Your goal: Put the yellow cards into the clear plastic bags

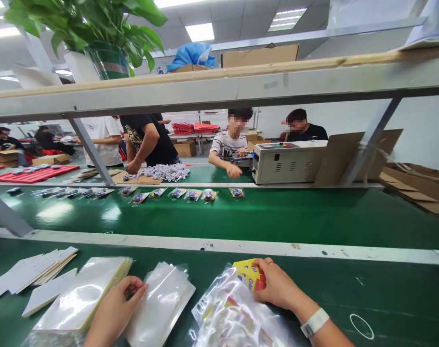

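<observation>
My left hand (120,301) is closed, thumb and fingertips pinched at the left edge of a clear plastic bag (168,294) on a loose stack of such bags. Just left of it lies a thicker stack of clear bags (85,289). My right hand (279,286) grips a yellow printed card (245,272) with red and blue print, thumb at its lower edge and fingers over its top. The card lies at the upper edge of a pile of filled clear bags (230,313), whose contents show white, red and yellow through the plastic.
White cards (38,274) lie at the left. Beyond a pale rail (241,246), small bagged items (192,194) line a green belt (219,221). Across it are co-workers, a pile of white cords (166,171) and a beige machine (287,161). A shelf (219,86) crosses overhead; a ring (362,326) lies right.
</observation>
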`<action>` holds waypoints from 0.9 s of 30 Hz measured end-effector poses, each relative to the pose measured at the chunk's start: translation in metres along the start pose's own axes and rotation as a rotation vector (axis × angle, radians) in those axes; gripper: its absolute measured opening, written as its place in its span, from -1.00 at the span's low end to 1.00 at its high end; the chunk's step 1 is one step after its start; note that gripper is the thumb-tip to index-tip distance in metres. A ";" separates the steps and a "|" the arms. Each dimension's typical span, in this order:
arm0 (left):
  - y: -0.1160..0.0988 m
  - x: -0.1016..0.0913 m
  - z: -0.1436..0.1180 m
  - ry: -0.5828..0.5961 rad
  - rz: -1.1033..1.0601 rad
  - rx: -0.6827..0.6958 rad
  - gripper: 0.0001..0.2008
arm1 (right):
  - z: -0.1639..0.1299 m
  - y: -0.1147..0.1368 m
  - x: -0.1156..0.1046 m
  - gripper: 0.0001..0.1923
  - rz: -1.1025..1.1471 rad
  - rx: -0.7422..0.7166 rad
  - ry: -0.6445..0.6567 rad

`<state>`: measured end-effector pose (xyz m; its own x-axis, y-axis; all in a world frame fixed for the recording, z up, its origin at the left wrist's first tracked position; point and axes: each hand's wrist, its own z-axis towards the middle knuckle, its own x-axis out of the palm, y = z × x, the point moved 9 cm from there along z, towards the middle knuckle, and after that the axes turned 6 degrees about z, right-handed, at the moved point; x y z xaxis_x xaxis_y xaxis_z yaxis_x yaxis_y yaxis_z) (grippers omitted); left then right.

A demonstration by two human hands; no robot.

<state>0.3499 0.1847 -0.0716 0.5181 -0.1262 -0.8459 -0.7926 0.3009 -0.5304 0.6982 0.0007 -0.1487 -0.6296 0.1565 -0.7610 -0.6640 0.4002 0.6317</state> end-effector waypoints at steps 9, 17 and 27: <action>0.008 0.000 0.000 -0.004 -0.099 -0.033 -0.70 | 0.024 0.010 -0.002 -0.34 -0.098 -0.001 0.082; 0.005 0.004 0.004 -0.007 -0.119 -0.041 -0.66 | 0.027 0.012 0.005 -0.53 -0.002 0.011 0.227; 0.007 0.010 0.005 0.019 -0.091 -0.030 -0.51 | 0.024 0.015 0.020 -0.71 0.174 -0.013 0.353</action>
<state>0.3511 0.1906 -0.0833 0.5822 -0.1695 -0.7952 -0.7521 0.2593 -0.6059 0.6856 0.0313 -0.1580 -0.8318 -0.1004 -0.5459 -0.5387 0.3829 0.7504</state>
